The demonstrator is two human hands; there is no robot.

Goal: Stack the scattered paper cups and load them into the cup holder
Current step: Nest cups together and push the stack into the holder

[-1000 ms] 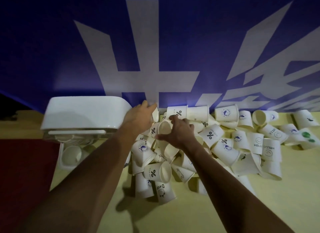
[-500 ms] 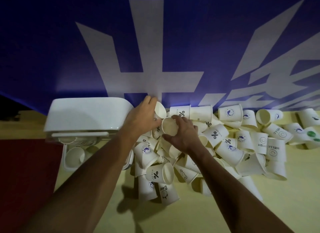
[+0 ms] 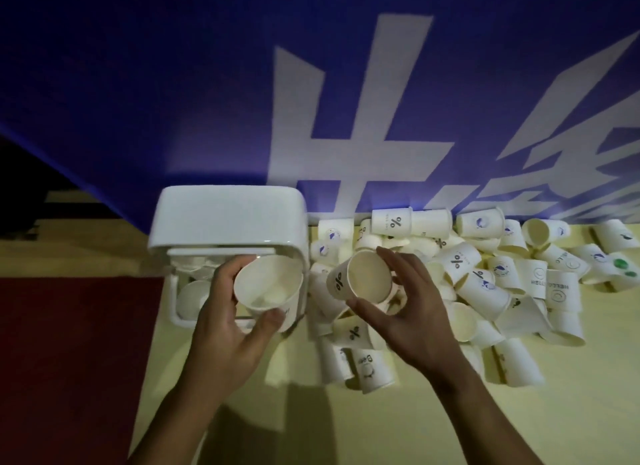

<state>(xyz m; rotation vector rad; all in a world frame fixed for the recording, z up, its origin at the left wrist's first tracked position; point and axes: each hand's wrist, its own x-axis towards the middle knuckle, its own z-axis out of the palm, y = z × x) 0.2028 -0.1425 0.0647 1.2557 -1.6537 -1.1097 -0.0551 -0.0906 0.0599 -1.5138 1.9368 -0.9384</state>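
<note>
My left hand [image 3: 228, 322] grips a white paper cup [image 3: 268, 284] by its rim, mouth toward me, in front of the white cup holder [image 3: 228, 219]. My right hand [image 3: 412, 312] holds a second cup [image 3: 360, 279] printed with a % sign, fingers and thumb around its rim, just right of the first cup. Both cups are lifted above the table. A heap of scattered paper cups [image 3: 485, 284] lies to the right and beneath my right hand. Cups show inside the holder's lower opening [image 3: 194, 291].
A blue banner with large white characters [image 3: 346, 118] stands right behind the holder and the heap. A dark red surface [image 3: 69, 360] borders the yellow tabletop [image 3: 311, 423] on the left. More cups lie toward the far right edge [image 3: 620, 236].
Both hands have drawn back from the heap toward me, each lifting a cup. The left hand has moved left in front of the holder. The view has shifted.
</note>
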